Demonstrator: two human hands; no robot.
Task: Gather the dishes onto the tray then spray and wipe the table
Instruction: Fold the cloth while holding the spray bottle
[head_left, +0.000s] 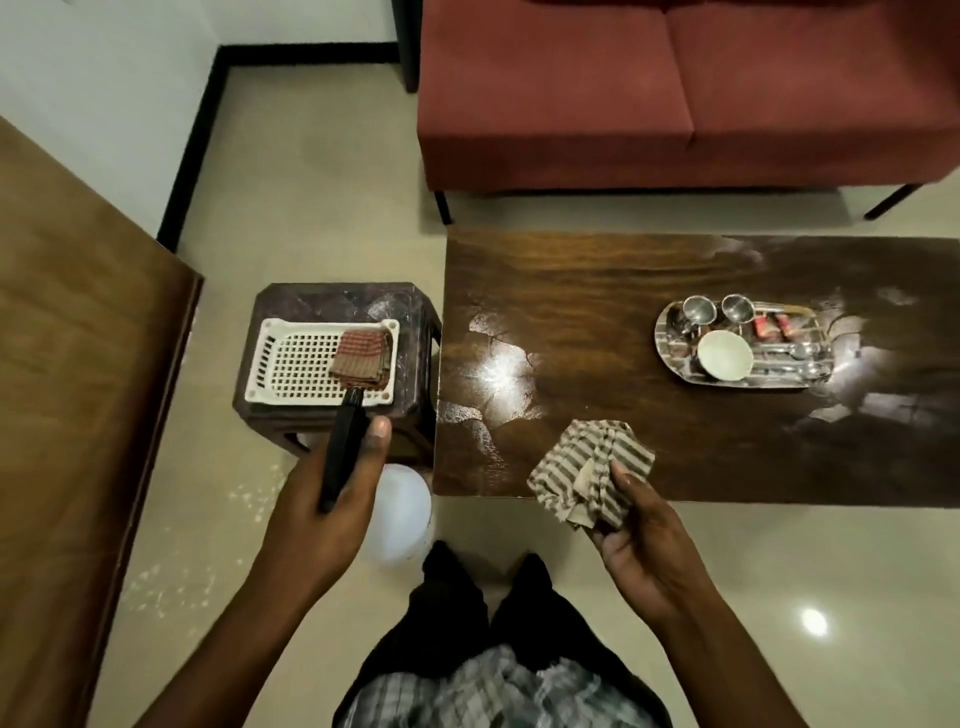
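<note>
I'm looking down into a home living room: a red two-seat sofa (685, 93) on thin black legs faces a low dark wooden counter (597, 312), over glossy cream floor tiles (322, 218) with black skirting (192, 145).

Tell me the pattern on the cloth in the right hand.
The cloth has grey-brown and off-white stripes, seen in the head view.
</note>
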